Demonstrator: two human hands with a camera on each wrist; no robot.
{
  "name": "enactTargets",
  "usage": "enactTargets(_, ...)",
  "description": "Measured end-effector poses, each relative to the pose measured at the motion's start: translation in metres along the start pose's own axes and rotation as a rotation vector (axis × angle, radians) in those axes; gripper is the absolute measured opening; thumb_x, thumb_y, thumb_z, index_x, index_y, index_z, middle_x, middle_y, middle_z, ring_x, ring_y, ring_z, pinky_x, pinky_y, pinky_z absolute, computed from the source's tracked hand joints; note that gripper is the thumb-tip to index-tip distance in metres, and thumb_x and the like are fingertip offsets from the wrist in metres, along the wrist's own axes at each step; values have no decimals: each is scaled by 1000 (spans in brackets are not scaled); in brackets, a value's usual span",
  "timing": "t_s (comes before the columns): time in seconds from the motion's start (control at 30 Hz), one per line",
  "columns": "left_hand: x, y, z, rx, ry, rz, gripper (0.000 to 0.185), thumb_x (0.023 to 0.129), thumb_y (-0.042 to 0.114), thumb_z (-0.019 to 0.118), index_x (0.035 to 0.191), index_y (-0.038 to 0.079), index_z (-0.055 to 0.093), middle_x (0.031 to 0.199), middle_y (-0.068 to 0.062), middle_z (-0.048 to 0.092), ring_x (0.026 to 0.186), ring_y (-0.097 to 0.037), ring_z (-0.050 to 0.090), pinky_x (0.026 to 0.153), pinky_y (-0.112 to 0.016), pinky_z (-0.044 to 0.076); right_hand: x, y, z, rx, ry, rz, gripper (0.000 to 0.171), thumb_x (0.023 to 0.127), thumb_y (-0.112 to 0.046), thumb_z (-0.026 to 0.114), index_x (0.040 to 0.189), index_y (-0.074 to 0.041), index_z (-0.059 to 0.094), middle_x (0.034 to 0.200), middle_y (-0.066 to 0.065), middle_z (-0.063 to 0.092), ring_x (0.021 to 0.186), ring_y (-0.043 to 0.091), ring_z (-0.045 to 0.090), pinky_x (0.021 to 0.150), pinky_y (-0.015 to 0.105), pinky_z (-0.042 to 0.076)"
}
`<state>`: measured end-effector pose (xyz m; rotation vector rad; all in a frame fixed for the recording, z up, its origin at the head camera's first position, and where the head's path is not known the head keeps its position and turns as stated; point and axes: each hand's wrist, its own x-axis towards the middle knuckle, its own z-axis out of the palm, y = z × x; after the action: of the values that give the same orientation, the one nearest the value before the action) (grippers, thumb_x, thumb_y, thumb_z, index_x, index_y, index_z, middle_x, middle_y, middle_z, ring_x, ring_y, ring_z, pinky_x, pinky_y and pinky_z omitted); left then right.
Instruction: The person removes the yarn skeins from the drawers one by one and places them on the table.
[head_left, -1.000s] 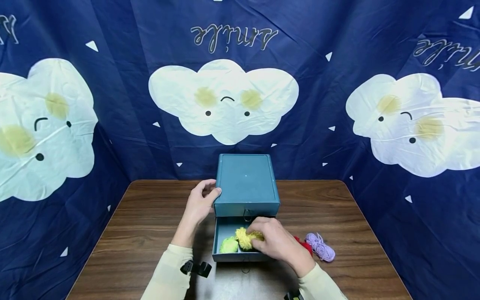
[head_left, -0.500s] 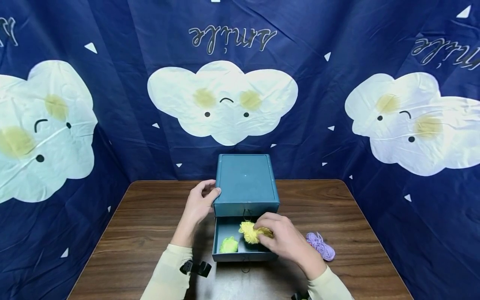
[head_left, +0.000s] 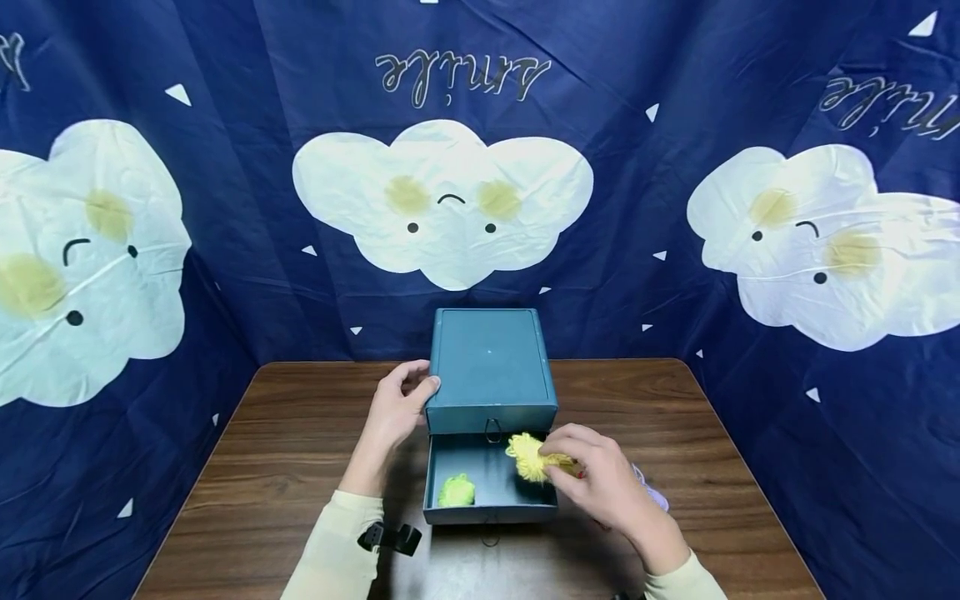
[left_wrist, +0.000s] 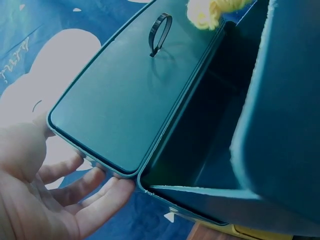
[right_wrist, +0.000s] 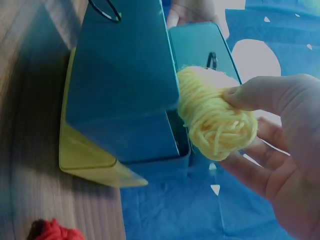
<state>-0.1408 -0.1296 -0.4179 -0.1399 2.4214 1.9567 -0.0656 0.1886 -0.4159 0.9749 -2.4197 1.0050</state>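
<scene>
My right hand [head_left: 603, 475] pinches a small skein of yellow yarn [head_left: 528, 457] between thumb and fingers, over the right part of the pulled-out lower drawer [head_left: 487, 515]. In the right wrist view, the yellow skein [right_wrist: 215, 117] shows its looped end. A lime-green ball of yarn [head_left: 457, 492] lies in the drawer's front left corner. With relaxed fingers, my left hand [head_left: 397, 404] rests on the left side of the teal two-drawer box [head_left: 491, 354]. The left wrist view has its fingertips touching the side of the closed upper drawer [left_wrist: 115, 110], which has a black loop pull.
A purple yarn skein [head_left: 657, 497] lies on the wooden table to the right, partly hidden by my right hand. Red yarn [right_wrist: 60, 231] appears low in the right wrist view. A yellow panel [right_wrist: 85, 157] lies beneath the box. Blue cloud-printed cloth [head_left: 450, 333] stands behind.
My right hand has lifted the yellow skein from beside the green ball and carried it right toward the drawer's right wall. The left hand stays on the box.
</scene>
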Motion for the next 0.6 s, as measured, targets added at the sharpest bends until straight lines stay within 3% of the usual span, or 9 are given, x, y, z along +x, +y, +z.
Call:
enactTargets(0.23, -1, 1, 0, -7, 4, 1, 47, 100, 30, 67, 143, 12, 57, 132, -15, 61, 112, -28, 62, 70, -37, 63, -13, 8, -12, -27, 50, 37, 28, 80, -1, 84, 101, -18, 76, 105, -6, 71, 92, 9, 67, 76, 15, 52)
enactTargets(0.47, -2, 1, 0, 0, 1, 2, 47, 100, 31, 66, 142, 13, 57, 132, -15, 61, 113, -28, 62, 72, -38, 62, -29, 19, -16, -53, 135, 37, 30, 76, 0, 86, 98, -18, 76, 101, -6, 71, 86, 10, 67, 71, 15, 52)
enactTargets(0.6, -2, 0, 0, 3, 5, 13, 48, 100, 30, 66, 143, 11, 57, 132, -16, 61, 113, -28, 62, 71, -39, 63, -37, 26, -21, -93, 155, 62, 30, 74, 0, 86, 97, -17, 76, 101, -6, 71, 87, 10, 68, 78, 11, 51)
